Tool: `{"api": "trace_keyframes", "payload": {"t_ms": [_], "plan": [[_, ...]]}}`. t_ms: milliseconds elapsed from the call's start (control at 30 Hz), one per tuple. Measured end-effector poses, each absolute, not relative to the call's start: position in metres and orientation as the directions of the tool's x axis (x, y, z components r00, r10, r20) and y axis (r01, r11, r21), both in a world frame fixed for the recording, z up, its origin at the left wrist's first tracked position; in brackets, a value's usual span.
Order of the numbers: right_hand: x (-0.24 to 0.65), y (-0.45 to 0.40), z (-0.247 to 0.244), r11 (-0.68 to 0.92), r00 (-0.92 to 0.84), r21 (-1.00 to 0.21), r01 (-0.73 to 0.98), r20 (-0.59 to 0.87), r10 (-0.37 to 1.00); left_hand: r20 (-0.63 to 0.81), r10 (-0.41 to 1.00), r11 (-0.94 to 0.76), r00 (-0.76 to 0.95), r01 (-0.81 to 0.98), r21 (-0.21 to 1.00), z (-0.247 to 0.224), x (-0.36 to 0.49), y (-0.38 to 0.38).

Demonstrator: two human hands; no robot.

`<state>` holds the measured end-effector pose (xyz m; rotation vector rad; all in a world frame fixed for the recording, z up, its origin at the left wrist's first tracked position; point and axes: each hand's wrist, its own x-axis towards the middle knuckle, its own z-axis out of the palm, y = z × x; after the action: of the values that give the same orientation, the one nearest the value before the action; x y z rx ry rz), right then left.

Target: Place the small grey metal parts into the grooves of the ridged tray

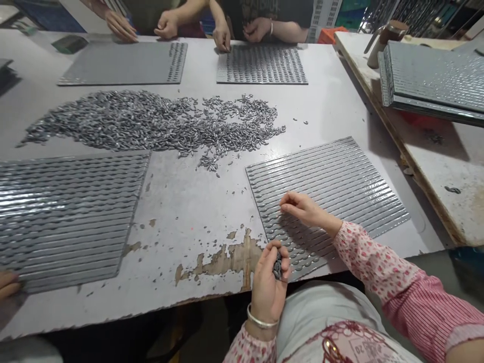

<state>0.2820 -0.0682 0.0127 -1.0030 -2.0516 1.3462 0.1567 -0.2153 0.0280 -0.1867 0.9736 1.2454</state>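
Note:
My left hand (269, 277), with a bracelet at the wrist, curls round a clump of small grey pieces (277, 265) by the table's near edge. Above the left part of a grey ridged sheet (328, 181), my right hand (302, 207) has thumb and fingertips pinched together; whatever lies between them is too small to make out. Oval pieces sit in the sheet's grooves along its left side. Beyond it, a long heap of the same small grey pieces (151, 121) spreads over the table.
Another grooved sheet (71, 217) lies at left, a person's hand (8, 284) at its corner. Across the table (321, 106), people's hands (222, 36) are at two more sheets (113, 63). Stacked sheets (434, 75) and a brown-lidded cup (389, 38) stand on the right-hand table.

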Motion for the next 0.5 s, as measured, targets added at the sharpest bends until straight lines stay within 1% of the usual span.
{"api": "trace_keyframes", "payload": {"t_ms": [67,133,300,500], "plan": [[0.278,-0.059,0.011,0.411,-0.651,-0.801,0.435,0.036,0.758,-0.7,0.714,0.35,0.003,-0.868,0.352,0.026,0.155,-0.215],[0.273,-0.054,0.01,0.521,-0.706,-0.705,0.481,0.04,0.707,-0.697,0.717,0.339,0.006,-0.877,0.34,0.025,0.155,-0.216],[0.262,-0.056,0.006,0.55,-0.713,-0.628,0.551,-0.012,0.701,-0.705,0.709,0.357,0.012,-0.869,0.344,0.024,0.154,-0.217],[0.258,-0.057,-0.001,0.626,-0.738,-0.545,0.559,0.018,0.674,-0.693,0.721,0.352,0.023,-0.873,0.337,0.023,0.157,-0.217]]}}
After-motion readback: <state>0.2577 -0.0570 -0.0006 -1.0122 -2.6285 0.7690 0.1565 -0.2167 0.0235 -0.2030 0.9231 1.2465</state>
